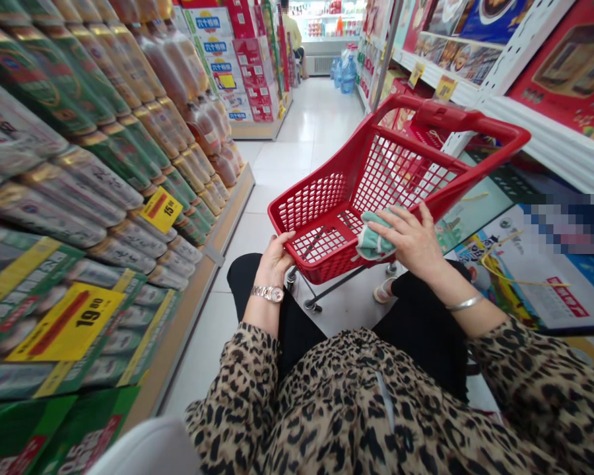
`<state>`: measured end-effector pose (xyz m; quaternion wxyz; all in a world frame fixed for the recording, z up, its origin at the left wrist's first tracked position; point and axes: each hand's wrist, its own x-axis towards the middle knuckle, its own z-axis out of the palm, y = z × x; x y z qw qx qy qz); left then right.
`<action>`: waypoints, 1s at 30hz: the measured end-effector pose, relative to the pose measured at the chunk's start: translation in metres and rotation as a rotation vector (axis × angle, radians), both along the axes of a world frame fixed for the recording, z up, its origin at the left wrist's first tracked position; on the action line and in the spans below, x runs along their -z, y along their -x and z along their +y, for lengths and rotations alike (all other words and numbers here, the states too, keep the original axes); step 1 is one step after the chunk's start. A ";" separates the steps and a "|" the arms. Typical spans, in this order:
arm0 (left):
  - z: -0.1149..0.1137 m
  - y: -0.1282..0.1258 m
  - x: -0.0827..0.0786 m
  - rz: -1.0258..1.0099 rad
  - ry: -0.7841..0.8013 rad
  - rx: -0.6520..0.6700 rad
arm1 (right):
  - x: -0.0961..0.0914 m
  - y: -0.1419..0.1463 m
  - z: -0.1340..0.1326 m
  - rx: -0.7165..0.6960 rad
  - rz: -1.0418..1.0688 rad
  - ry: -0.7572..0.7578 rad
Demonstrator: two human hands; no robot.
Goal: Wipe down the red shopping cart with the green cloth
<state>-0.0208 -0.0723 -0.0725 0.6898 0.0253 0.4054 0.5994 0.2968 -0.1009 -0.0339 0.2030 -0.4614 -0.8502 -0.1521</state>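
A red plastic shopping cart (327, 191) stands tilted in the aisle in front of me. My left hand (276, 258) grips the near left rim of its basket, fingers curled over the edge. My right hand (410, 241) presses a pale green cloth (373, 241) against the near right edge of the basket, fingers spread over the cloth. The basket looks empty apart from the cloth. I wear a watch on the left wrist and a bangle on the right.
Shelves of green and silver drink cans (94, 165) with yellow price tags (69, 323) line the left. Boxed goods (539, 277) fill shelves on the right. The white tiled aisle (301, 132) runs ahead, where a person (292, 33) stands far off beside water bottles (345, 69).
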 end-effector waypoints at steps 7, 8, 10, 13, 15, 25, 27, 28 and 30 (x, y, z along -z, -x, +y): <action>0.000 -0.002 0.003 0.040 -0.028 -0.005 | -0.023 -0.046 0.025 0.117 -0.079 0.018; -0.001 -0.002 0.003 0.039 -0.029 -0.005 | -0.026 -0.052 0.029 0.117 -0.090 0.021; -0.001 -0.002 0.004 0.037 -0.029 -0.001 | -0.033 -0.064 0.036 0.118 -0.103 0.026; -0.001 -0.003 0.004 0.041 -0.031 0.011 | -0.045 -0.081 0.045 0.144 -0.120 0.045; -0.001 -0.003 0.004 0.048 -0.032 0.018 | -0.053 -0.093 0.050 0.180 -0.156 0.056; -0.005 -0.011 -0.004 0.096 -0.022 -0.005 | -0.104 -0.154 0.086 0.424 -0.329 0.150; -0.006 -0.011 -0.005 0.100 -0.027 0.013 | -0.111 -0.159 0.091 0.461 -0.334 0.182; -0.006 -0.011 -0.005 0.103 -0.029 0.020 | -0.112 -0.160 0.093 0.464 -0.338 0.190; -0.005 -0.010 -0.004 0.105 -0.027 0.025 | -0.112 -0.160 0.092 0.466 -0.348 0.192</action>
